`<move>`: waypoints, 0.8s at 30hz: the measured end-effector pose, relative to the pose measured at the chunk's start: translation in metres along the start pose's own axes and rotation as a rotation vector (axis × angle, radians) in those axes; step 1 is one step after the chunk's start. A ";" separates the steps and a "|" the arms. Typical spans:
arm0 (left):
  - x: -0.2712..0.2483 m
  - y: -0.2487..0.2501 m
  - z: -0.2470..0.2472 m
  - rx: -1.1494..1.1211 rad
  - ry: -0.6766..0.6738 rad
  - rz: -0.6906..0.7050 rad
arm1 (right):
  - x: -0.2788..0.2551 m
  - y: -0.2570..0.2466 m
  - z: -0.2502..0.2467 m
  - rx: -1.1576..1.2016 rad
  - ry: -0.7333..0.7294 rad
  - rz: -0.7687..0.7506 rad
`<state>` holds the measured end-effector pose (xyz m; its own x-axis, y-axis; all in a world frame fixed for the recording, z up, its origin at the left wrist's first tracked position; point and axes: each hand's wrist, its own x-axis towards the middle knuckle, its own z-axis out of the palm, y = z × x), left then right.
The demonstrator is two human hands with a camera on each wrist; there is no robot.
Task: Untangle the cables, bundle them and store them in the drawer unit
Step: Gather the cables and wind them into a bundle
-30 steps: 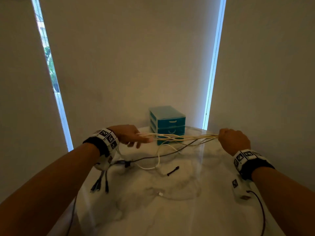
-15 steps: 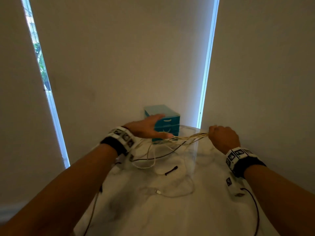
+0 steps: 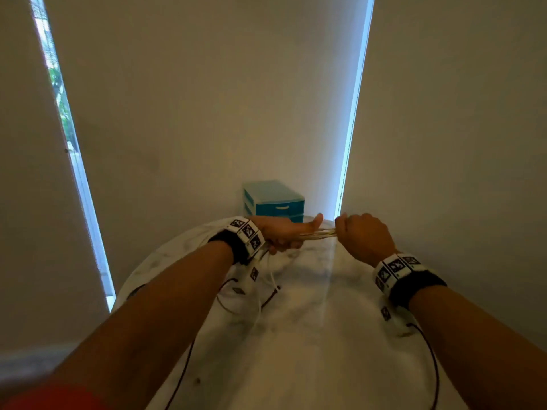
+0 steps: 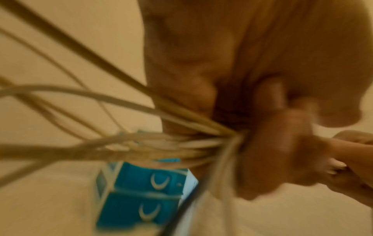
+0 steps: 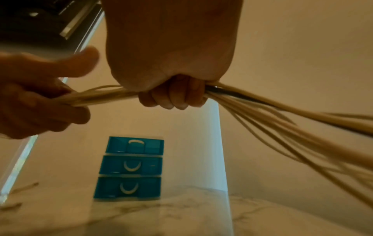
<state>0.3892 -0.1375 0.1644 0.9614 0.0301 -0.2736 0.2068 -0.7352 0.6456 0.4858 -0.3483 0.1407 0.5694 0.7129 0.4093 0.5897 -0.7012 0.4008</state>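
Note:
A bundle of pale cables [image 3: 318,233] [image 5: 282,121] is stretched short between both hands above the round marble table [image 3: 310,335]. My left hand [image 3: 284,233] [image 5: 40,99] grips one end, thumb sticking out. My right hand [image 3: 359,235] [image 5: 173,95] is a fist around the other end; loops fan out past it, with one dark cable among them. In the blurred left wrist view the cables [image 4: 141,143] run into my curled fingers. The teal drawer unit [image 3: 273,201] [image 5: 131,167] [image 4: 141,191] stands at the table's far edge with its three drawers closed.
Loose white and dark cable ends [image 3: 266,294] hang from my left hand onto the table. Window blinds with bright gaps [image 3: 352,113] rise close behind the drawer unit. Dark wrist-camera leads [image 3: 429,350] trail along both forearms.
My left hand has slid right along the cables and closed on them beside my right fist, so the stretched span is now short. The loose strands have been gathered up.

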 end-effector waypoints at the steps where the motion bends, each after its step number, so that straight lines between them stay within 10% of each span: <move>1: -0.004 0.001 -0.010 0.114 0.086 -0.003 | 0.003 -0.009 -0.001 -0.023 0.018 -0.051; 8: -0.030 -0.031 -0.085 0.760 0.640 -0.022 | 0.017 -0.038 -0.009 0.408 -0.229 -0.018; 17: -0.083 -0.128 -0.140 1.029 0.704 -0.169 | -0.025 0.001 0.044 0.462 -0.488 0.216; 24: -0.073 -0.181 -0.125 0.984 0.685 -0.331 | -0.023 0.006 0.049 0.399 -0.383 0.307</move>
<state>0.3041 0.0782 0.1565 0.8472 0.4401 0.2975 0.5172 -0.8112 -0.2729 0.5047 -0.3682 0.0935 0.8676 0.4860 0.1048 0.4930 -0.8683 -0.0552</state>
